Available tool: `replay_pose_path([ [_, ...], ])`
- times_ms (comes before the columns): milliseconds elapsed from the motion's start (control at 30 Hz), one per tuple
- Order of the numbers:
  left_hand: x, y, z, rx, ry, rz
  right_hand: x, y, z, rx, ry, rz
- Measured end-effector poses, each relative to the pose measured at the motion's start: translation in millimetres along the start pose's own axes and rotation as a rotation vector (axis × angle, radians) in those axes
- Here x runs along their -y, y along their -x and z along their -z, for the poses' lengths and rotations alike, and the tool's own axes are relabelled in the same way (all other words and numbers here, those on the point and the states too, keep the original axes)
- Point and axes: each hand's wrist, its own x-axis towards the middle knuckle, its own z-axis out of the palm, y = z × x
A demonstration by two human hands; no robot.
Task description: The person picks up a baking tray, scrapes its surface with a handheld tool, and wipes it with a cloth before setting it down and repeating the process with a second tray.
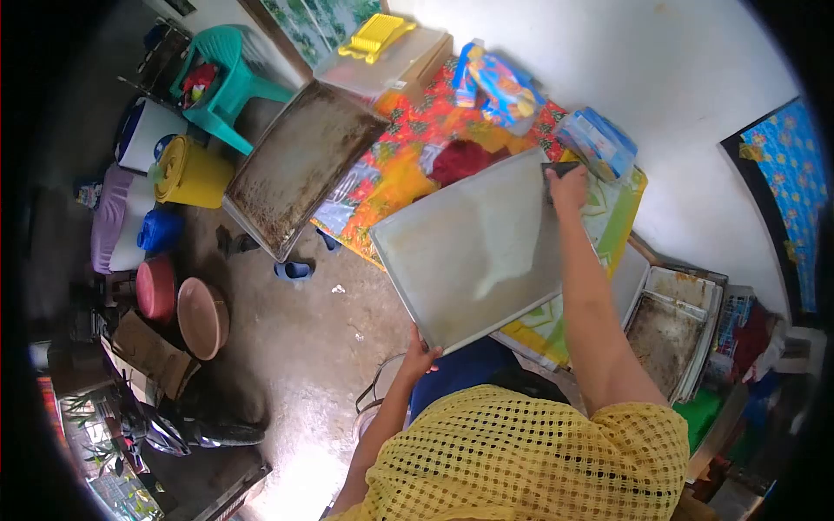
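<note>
Teal chair (231,89) near yellow bucket (189,176); pink basin (156,292) beside tan basin (202,319).

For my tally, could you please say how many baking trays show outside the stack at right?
2: a pale baking tray in the left hand, a brown-stained baking tray farther left; more may be hidden.

Your right arm (599,321) stretches forward, your right hand (569,186) curled above the right side of the table (421,117). Your left forearm (380,425) slants forward, your left hand (420,355) gripping beyond the near edge.
</note>
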Motion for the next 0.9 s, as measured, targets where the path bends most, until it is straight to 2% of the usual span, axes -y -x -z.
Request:
replay_pose_path([
  [33,-2.0,-1.0,0.3,-0.005,0.004,-0.012,11.3,4.6,-2.1,0.024,0.012,0.024],
  [133,-11.4,1.8,1.0,0.005,-0.059,0.045,35.5,55.5,0.8,0.058,0.014,0.28],
  [233,3.3,-1.4,3.2,-0.022,-0.038,-0.001,7.4,19.4,11.1,-0.046,-0.046,0.164],
  [333,-14.5,6.0,1.4,-0.009,-0.079,0.025,2.9,16.5,10.8,-0.085,-0.109,0.011],
  [400,9.2,-8.2,5.4,-0.001,-0.002,-0.045,8.6,55.1,-75.9,-0.305,-0.127,0.303],
  [433,20.5,-12.3,2.8,0.003,0.041,-0.076,53.3,106.5,-36.5,0.099,-0.182,0.202],
  [467,21.1,-10.2,-1.4,0.003,0.06,-0.069,75.6,143.5,-29.1,0.309,-0.136,0.285],
  [567,12.1,-7.1,3.7,-0.007,0.045,-0.061,81.5,172.2,-29.3,0.293,-0.083,0.536],
  [633,17.9,-6.6,0.8,-0.026,0.005,-0.063,62.3,117.5,-25.9,0.136,-0.205,0.295],
  [700,20.7,-8.1,-1.8,-0.016,-0.025,-0.06,51.8,84.3,5.5,0.038,-0.146,-0.005],
  [800,22.0,-8.8,-2.2,-0.016,-0.039,-0.079,72.0,116.9,-5.3,0.067,-0.18,0.015],
  [900,15.0,-6.2,-6.0,-0.036,-0.013,-0.128,111.2,189.7,-58.2,0.352,-0.15,0.175],
])
